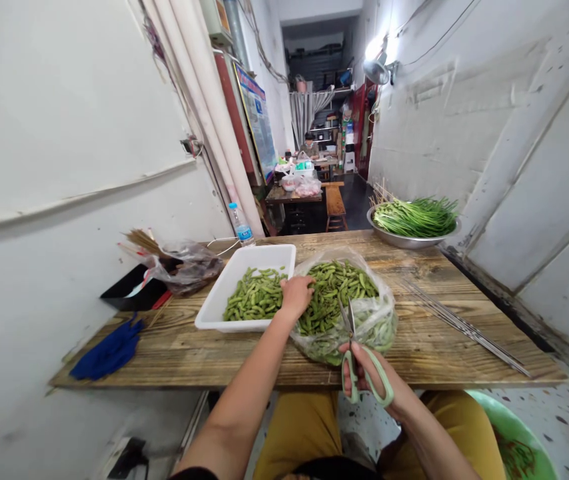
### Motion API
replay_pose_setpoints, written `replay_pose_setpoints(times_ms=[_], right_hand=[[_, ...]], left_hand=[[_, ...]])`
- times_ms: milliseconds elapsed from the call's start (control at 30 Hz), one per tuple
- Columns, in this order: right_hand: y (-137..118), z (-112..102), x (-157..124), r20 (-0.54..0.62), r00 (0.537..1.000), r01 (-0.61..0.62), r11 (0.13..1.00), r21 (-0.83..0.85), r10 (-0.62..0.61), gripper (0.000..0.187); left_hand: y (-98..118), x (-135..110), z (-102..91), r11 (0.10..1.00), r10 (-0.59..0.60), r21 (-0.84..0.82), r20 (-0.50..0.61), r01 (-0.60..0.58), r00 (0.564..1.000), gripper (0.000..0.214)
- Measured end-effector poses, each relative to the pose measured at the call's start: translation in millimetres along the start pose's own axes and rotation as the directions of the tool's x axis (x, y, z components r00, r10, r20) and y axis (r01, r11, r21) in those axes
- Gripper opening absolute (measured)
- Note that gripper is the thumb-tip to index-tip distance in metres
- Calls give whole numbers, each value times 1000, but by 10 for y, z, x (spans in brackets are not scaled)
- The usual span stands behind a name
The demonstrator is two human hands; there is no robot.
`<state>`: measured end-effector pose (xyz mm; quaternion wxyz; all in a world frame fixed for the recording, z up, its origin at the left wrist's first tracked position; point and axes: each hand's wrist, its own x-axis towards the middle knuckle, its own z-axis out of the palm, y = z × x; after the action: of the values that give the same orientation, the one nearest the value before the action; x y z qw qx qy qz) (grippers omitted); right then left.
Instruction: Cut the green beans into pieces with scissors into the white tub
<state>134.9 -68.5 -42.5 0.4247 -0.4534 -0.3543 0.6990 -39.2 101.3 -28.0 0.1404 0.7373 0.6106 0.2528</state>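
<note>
My left hand point(295, 294) reaches into a clear plastic bag point(382, 319) heaped with green edamame pods point(339, 287), fingers curled down onto the pods at the bag's left side. What the fingers hold, if anything, is hidden. My right hand point(364, 373) grips green-handled scissors point(357, 363) near the table's front edge, blades pointing up over the bag. A white rectangular tray point(234, 277) left of the bag holds more edamame pods point(257, 297).
A metal bowl of long green stalks point(414, 220) stands at the back right of the wooden table point(439, 340). Metal skewers point(464, 327) lie at the right. Blue cloth point(109, 350), a black tray point(124, 290), a bag of sticks point(184, 263) and a water bottle point(239, 225) are left. A green basin point(514, 433) sits on the floor.
</note>
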Motion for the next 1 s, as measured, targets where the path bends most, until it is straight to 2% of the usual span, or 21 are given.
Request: replay_pose_setpoints(times_ms=[133, 233, 300, 367, 467, 533, 633, 800, 1000], right_hand=[[3, 29, 20, 14, 1000, 8, 999, -32, -7, 47], [12, 32, 44, 18, 1000, 21, 998, -56, -20, 46], [9, 32, 52, 19, 1000, 26, 996, -84, -24, 44], [-2, 36, 54, 16, 999, 35, 991, -130, -33, 44], [-23, 43, 53, 3, 998, 66, 969, -240, -67, 45], [-30, 43, 58, -9, 995, 89, 949, -302, -96, 44], [-12, 29, 80, -9, 992, 114, 932, -344, -124, 43], [56, -14, 122, 23, 989, 148, 923, -355, -149, 40], [96, -49, 142, 10, 985, 163, 904, -395, -173, 38]], left_hand=[[-33, -82, 0, 959, -22, -283, -106, -9, 994, 25], [5, -198, 14, 831, -13, -553, -132, -63, 991, 26], [68, -288, 33, 696, -46, -718, -38, 5, 998, 33], [145, -371, 61, 537, -107, -830, 114, 153, 988, 34], [238, -468, 109, 318, -157, -889, 293, 329, 943, 26], [270, -514, 129, 253, -155, -890, 349, 379, 924, 27], [285, -566, 127, 271, -137, -881, 364, 389, 921, 30], [306, -616, 66, 383, -78, -845, 372, 372, 925, 29], [308, -635, 8, 452, -36, -795, 437, 405, 899, 24]])
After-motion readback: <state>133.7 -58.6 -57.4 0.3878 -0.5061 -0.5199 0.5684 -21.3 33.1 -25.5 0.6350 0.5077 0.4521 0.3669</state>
